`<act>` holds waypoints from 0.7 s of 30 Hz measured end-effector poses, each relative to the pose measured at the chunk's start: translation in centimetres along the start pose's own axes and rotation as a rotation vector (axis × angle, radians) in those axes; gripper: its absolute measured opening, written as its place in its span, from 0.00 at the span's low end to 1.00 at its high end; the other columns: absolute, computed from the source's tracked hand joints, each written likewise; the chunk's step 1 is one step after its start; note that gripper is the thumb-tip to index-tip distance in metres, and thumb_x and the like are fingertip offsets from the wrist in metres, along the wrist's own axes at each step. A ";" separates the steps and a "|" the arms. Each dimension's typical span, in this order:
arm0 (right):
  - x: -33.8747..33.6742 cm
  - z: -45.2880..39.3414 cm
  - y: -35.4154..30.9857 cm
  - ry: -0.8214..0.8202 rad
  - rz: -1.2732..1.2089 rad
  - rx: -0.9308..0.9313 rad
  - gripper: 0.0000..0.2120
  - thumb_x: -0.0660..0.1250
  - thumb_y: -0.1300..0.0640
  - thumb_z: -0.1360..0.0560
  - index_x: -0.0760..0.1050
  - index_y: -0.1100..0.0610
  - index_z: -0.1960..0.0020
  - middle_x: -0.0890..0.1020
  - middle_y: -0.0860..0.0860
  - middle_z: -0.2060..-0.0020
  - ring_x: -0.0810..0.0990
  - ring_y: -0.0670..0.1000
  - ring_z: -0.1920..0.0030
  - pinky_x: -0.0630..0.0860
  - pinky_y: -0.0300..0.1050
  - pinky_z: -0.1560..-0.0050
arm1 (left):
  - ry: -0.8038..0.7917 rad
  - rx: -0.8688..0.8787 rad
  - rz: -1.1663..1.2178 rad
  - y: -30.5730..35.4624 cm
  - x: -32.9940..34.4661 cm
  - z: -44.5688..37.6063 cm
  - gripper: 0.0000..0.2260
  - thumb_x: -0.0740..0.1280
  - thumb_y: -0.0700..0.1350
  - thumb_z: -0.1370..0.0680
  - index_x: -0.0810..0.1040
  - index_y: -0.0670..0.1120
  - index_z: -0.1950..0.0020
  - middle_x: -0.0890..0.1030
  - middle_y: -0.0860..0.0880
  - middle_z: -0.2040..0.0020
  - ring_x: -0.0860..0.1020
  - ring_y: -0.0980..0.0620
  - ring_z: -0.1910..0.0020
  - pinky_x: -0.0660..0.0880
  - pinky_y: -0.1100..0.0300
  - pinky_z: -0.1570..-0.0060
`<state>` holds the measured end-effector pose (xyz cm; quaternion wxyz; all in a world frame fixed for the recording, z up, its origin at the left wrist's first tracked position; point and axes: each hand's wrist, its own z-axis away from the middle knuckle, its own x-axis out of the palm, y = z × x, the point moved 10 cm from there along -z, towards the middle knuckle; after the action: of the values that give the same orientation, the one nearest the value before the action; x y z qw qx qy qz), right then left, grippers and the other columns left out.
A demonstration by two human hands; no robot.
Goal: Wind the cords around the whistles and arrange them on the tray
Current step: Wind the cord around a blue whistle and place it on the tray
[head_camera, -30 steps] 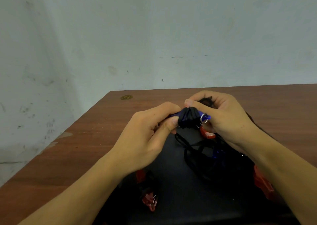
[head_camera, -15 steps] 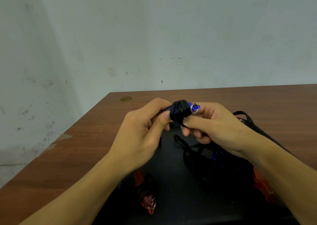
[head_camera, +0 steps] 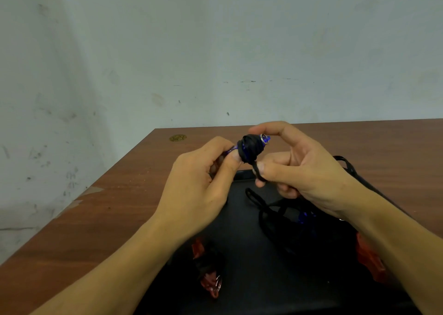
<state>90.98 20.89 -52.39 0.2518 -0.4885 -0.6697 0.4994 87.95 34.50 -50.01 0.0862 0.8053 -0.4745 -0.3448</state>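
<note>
A blue whistle [head_camera: 251, 146] with a metal ring is held up above the black tray [head_camera: 242, 247], its black cord wound thickly round its body. My left hand [head_camera: 201, 182] grips the whistle's mouthpiece end between thumb and fingers. My right hand [head_camera: 297, 168] pinches the cord's loose end [head_camera: 257, 170] just under the whistle, forefinger arched over the ring. On the tray lie a red whistle wrapped in black cord [head_camera: 208, 271], another red whistle [head_camera: 369, 259] at the right, and a tangle of loose black cords [head_camera: 282, 216] with a second blue whistle [head_camera: 303, 217] in it.
The tray rests on a brown wooden table [head_camera: 100, 218] whose left edge runs diagonally. A small brass-coloured round fitting [head_camera: 177, 137] sits near the table's far left corner. A pale stained wall stands behind. A cord loop [head_camera: 345, 163] hangs over the tray's right rim.
Both hands have lifted the blue whistle slightly higher. My right hand has drawn the cord's end down below the whistle, and its forefinger has opened out over the ring.
</note>
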 end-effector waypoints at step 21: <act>0.4 0.1 -1.0 0.137 0.211 -0.076 0.11 0.68 0.56 0.23 0.82 0.45 0.44 0.85 0.54 0.63 0.82 0.48 0.67 0.74 0.40 0.73 | 0.041 0.123 -0.293 2.0 -0.8 0.0 0.07 0.66 0.50 0.23 0.75 0.48 0.57 0.72 0.54 0.68 0.70 0.54 0.69 0.71 0.54 0.71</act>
<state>90.35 21.16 -51.55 0.2241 -0.5985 -0.6143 0.4628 86.35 34.12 -48.68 -0.0049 0.8765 -0.3703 -0.3075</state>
